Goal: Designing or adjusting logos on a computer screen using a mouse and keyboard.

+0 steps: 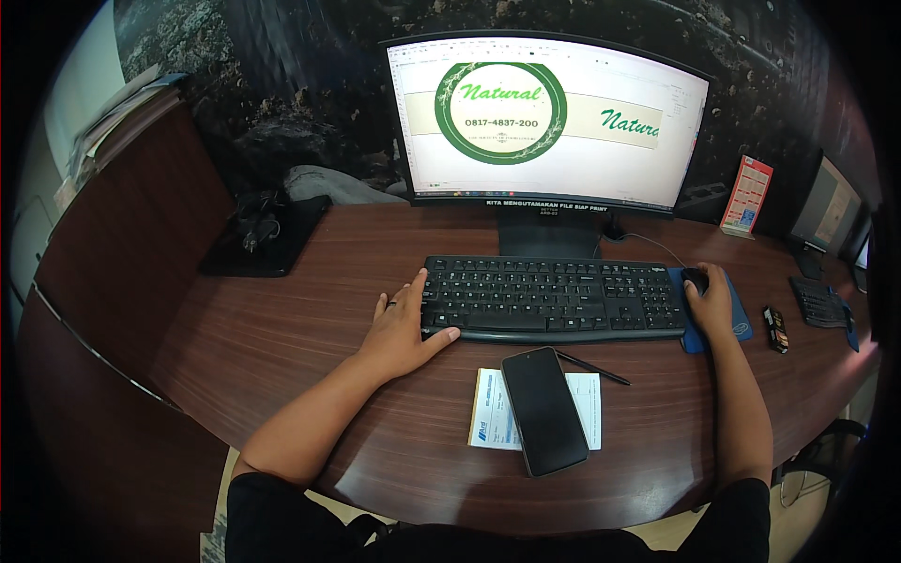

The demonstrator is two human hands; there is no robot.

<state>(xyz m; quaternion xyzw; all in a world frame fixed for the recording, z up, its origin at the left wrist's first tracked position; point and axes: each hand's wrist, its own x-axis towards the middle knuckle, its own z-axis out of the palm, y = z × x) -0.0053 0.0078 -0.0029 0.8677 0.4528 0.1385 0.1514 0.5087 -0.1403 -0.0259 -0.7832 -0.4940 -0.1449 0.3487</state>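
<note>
My left hand [402, 327] rests at the left end of a black keyboard [554, 298], fingers spread, with the thumb along its front corner. At the keyboard's other end, my right hand [710, 302] is wrapped over a black computer mouse [695, 280] on a blue mouse pad [738, 314]. Behind the keyboard stands a curved monitor [619, 84], showing a green round label design and part of a second green script word on a cream band. Nearer to me, a dark smartphone [545, 410] lies screen up across a white printed pad [486, 403], beside a black pen [593, 367].
A small dark box [775, 329] lies right of the mouse pad. Farther right are a second keyboard [819, 303] and another screen [827, 205]. A red-and-white desk calendar [747, 195] stands behind. At left, cables sit on a black flat base [272, 260] beside a wooden partition [141, 206] topped with papers [122, 122].
</note>
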